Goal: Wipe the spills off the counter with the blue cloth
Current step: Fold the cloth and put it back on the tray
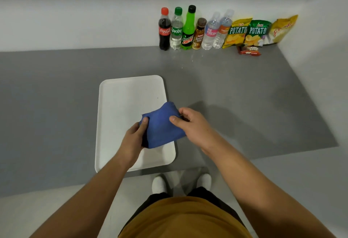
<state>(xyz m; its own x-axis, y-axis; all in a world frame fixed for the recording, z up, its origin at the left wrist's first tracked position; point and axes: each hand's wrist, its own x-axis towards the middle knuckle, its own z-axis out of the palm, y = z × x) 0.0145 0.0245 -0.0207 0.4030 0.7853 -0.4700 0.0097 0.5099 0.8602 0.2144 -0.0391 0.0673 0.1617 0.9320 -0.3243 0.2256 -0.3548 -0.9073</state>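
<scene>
1. Blue cloth (161,126) is bunched up between both hands, over the white tray's (120,96) near right part.
2. Left hand (134,138) pinches its 9 o'clock edge, thumb on top.
3. Right hand (192,124) grips the 3 o'clock edge.
4. Small spill specks (192,57) dot the grey worktop (47,96) at 12 o'clock, before the Mountain Dew bottle (188,28).

Plain pale walls (75,21) are meeting in a corner at the far right, enclosing a grey surface. A lighter floor (56,209) is showing nearest. Even, soft light is falling from above, casting faint shadows rightward.
</scene>
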